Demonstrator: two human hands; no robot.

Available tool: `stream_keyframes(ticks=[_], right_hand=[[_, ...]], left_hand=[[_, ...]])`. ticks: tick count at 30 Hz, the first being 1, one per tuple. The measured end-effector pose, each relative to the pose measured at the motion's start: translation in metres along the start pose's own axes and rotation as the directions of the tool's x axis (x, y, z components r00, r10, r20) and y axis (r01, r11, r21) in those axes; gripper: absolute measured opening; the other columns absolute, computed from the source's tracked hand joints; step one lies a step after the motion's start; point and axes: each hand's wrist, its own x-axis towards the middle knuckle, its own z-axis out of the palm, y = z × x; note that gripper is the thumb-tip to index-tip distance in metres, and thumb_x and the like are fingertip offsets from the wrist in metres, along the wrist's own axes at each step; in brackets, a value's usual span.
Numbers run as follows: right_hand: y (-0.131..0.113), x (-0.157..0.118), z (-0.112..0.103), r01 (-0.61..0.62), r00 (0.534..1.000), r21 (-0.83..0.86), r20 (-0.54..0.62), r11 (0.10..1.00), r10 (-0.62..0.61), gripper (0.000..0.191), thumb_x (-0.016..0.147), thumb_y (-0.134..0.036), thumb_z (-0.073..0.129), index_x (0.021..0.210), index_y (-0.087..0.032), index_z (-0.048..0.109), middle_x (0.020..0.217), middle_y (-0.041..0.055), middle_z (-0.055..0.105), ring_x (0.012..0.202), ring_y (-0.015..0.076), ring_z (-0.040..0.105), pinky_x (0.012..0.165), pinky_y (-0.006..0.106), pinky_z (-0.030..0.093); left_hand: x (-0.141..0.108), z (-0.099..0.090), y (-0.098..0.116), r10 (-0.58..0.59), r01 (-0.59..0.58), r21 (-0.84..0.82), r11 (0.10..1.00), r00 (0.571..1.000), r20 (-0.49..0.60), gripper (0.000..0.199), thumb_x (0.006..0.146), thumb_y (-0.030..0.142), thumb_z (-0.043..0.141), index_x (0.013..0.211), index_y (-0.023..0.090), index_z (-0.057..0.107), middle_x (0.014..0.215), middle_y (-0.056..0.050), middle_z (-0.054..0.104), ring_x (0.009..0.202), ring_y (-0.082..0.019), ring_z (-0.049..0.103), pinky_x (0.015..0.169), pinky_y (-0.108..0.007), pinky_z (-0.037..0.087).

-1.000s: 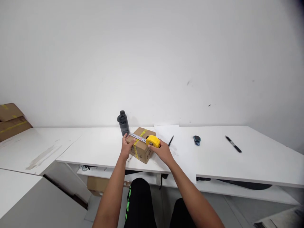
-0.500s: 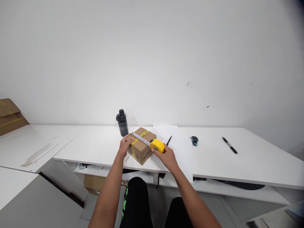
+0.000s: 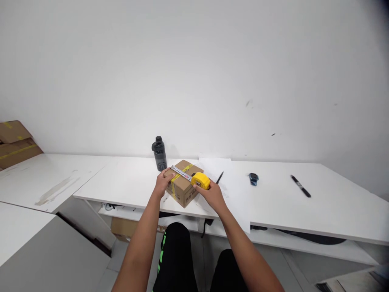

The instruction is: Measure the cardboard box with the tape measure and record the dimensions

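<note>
A small cardboard box (image 3: 185,196) with yellow tape across it sits on the white table. My left hand (image 3: 162,182) grips the box's left side, thumb on the top face and fingers at the far left edge by the end of the blade. Across the top lies the metal blade (image 3: 181,173) of a yellow tape measure (image 3: 201,180). My right hand (image 3: 212,195) is closed round the tape measure's case, at the right edge of the box top. The right hand's fingers are partly hidden behind the case.
Behind the box stands a dark bottle (image 3: 159,154). White paper (image 3: 238,202) with a black pen (image 3: 220,177) lies to the right. Farther right are a watch-like object (image 3: 253,178) and a black marker (image 3: 300,186). More cardboard (image 3: 20,152) stands far left.
The tape measure's case has come slightly closer to my left hand, and less blade shows between them. My view has shifted a little, so the table things appear farther right.
</note>
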Motion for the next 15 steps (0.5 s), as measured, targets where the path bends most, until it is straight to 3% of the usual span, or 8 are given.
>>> stream_keyframes(ticks=[4,7,12,15], right_hand=[[0.003,-0.003,0.001,0.007,1.000,0.021,0.006,1.000,-0.007,0.049,0.066,-0.050,0.072,0.102,-0.017,0.067,0.097,0.0073,0.073,0.086,0.0250,0.065,0.070,0.034,0.053],[-0.001,-0.008,0.001,0.043,0.999,0.071,-0.012,0.997,-0.043,0.051,0.066,-0.048,0.074,0.105,-0.016,0.067,0.099,0.0082,0.072,0.087,0.0248,0.065,0.073,0.035,0.053],[-0.014,-0.011,-0.014,0.106,0.993,0.192,-0.072,0.976,-0.094,0.056,0.064,-0.050,0.077,0.106,-0.016,0.068,0.104,0.0102,0.072,0.095,0.0284,0.066,0.083,0.041,0.053],[-0.019,-0.006,-0.022,0.101,0.994,0.254,0.005,0.962,-0.106,0.053,0.062,-0.048,0.080,0.103,-0.017,0.070,0.106,0.0101,0.072,0.099,0.0297,0.066,0.088,0.044,0.052]], left_hand=[[-0.002,0.002,0.000,0.003,-0.003,0.012,1.000,1.000,-0.022,0.071,0.061,0.040,0.081,0.123,0.017,0.058,0.101,-0.009,0.068,0.084,-0.020,0.064,0.080,-0.035,0.050],[-0.011,-0.004,-0.002,0.041,-0.041,-0.017,0.999,0.999,-0.026,0.072,0.064,0.041,0.079,0.127,0.018,0.055,0.111,-0.010,0.066,0.093,-0.022,0.064,0.085,-0.034,0.050],[-0.045,-0.047,-0.013,-0.029,0.018,-0.159,0.987,0.997,-0.069,0.080,0.069,0.043,0.077,0.138,0.025,0.041,0.133,-0.012,0.055,0.112,-0.023,0.060,0.094,-0.034,0.047],[-0.061,-0.079,-0.014,-0.006,0.003,-0.010,1.000,0.954,-0.300,0.066,0.074,0.046,0.071,0.132,0.024,0.047,0.136,-0.013,0.051,0.122,-0.024,0.053,0.099,-0.035,0.044]])
